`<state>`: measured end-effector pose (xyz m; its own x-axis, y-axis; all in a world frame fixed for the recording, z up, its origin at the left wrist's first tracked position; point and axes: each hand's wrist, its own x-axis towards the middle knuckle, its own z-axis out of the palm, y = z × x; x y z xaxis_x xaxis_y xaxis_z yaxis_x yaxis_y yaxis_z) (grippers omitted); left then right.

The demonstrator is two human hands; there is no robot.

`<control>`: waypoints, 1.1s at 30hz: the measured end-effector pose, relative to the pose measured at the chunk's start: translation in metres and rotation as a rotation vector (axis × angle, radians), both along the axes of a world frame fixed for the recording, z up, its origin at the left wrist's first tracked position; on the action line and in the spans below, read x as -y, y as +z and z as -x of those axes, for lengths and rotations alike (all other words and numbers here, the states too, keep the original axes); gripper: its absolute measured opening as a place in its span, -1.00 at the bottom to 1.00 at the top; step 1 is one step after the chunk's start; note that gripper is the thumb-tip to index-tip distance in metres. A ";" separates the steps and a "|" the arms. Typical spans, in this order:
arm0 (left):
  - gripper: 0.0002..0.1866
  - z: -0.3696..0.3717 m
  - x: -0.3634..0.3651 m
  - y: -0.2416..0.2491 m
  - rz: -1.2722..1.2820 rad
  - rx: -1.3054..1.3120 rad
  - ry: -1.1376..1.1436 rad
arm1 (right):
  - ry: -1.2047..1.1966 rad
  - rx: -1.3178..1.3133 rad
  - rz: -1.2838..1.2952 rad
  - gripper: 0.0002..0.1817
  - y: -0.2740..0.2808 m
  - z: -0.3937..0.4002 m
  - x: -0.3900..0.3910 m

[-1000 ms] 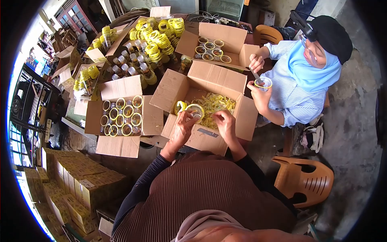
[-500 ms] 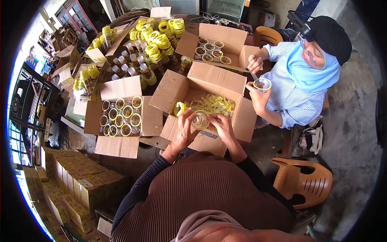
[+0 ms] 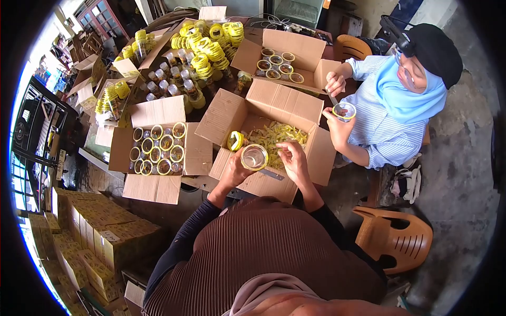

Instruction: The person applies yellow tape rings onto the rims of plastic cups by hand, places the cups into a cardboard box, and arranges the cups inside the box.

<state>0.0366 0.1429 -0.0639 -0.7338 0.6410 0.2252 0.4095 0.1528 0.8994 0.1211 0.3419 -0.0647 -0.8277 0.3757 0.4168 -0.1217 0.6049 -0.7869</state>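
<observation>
My left hand (image 3: 235,171) grips a clear plastic jar (image 3: 255,157) with a yellow rim, its round mouth turned up toward me. The jar looks to have nothing in it. To its right, apart from it, my right hand (image 3: 296,162) has its fingertips pinched together; what they hold, if anything, I cannot make out. Both hands are over the near side of an open cardboard box (image 3: 276,100) with yellow and pale shreds (image 3: 279,138) inside. A yellow-rimmed piece (image 3: 235,140) sits at the box's left inner edge, close to the jar.
On the left, a cardboard box (image 3: 153,111) holds several filled jars; another such box (image 3: 292,47) stands behind. Stacked yellow rings (image 3: 203,50) and capped bottles (image 3: 174,79) fill the table's back. A co-worker (image 3: 392,100) at right works on a jar. An orange chair (image 3: 395,237) stands lower right.
The jar has turned so its mouth faces up toward me. My right hand has let go of it and moved slightly right and up; my left hand keeps hold.
</observation>
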 end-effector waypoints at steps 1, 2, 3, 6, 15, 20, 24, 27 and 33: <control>-0.42 0.001 0.000 -0.003 0.006 -0.029 -0.003 | 0.059 -0.002 0.075 -0.91 0.002 0.000 0.003; -0.42 0.002 0.000 -0.005 0.006 -0.029 -0.003 | 0.116 -0.005 0.150 -0.89 0.006 0.000 0.007; -0.41 0.002 0.000 -0.004 0.042 -0.073 0.002 | 0.132 0.006 0.100 -0.88 0.012 -0.002 0.010; -0.41 0.000 -0.004 0.002 0.101 -0.264 0.041 | 0.100 0.070 0.099 -0.84 0.012 -0.005 0.020; -0.45 -0.022 -0.015 0.019 0.304 -0.609 0.197 | -0.110 0.243 -0.081 -0.83 -0.002 -0.002 0.030; -0.37 -0.025 -0.017 0.015 0.320 -0.591 0.231 | -0.117 0.164 -0.076 -0.84 -0.003 -0.002 0.031; -0.38 -0.025 -0.018 0.010 0.316 -0.579 0.252 | -0.128 0.169 0.049 -0.87 -0.014 0.001 0.029; -0.43 -0.023 -0.017 0.006 0.300 -0.500 0.248 | -0.095 0.268 0.125 -0.87 -0.016 0.001 0.023; -0.44 -0.017 -0.013 -0.005 0.212 -0.343 0.162 | -0.017 0.217 0.077 -0.90 -0.019 -0.001 0.021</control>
<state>0.0533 0.1556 -0.0694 -0.7343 0.5818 0.3497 0.6350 0.4065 0.6569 0.1221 0.3208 -0.0840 -0.8881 0.4145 0.1990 0.0655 0.5424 -0.8376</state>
